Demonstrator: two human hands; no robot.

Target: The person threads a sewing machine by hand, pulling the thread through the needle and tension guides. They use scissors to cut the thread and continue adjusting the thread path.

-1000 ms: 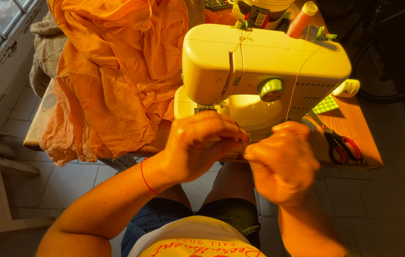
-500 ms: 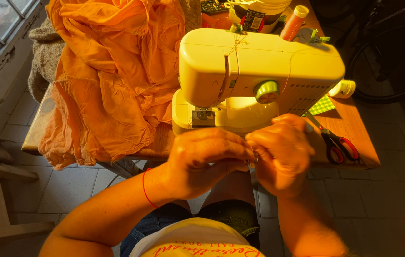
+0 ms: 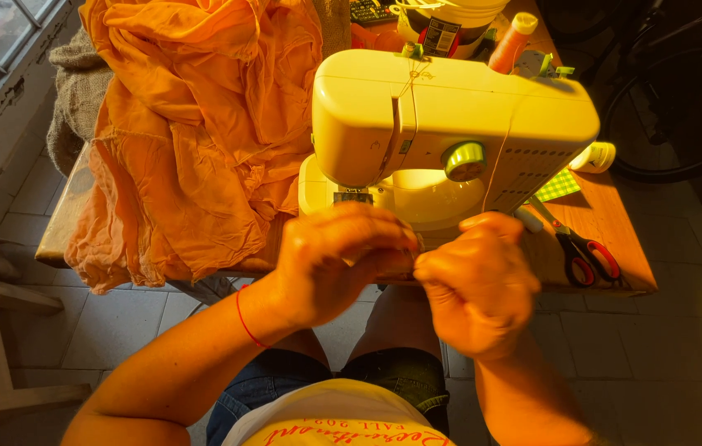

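Though what they pinch is hidden, the left hand point(image 3: 338, 260) and right hand point(image 3: 479, 285) curl nearly closed before the sewing machine point(image 3: 450, 124); its thin thread point(image 3: 495, 157), light and limp, needs fingertip pinching.

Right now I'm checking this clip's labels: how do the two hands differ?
The left hand sits higher, nearer the sewing machine; the right hand is lower, closer to the scissors. The left wrist wears a thin red band; the right wrist is bare. Both are curled, fingers meeting at the table's front edge; what they pinch is hidden.
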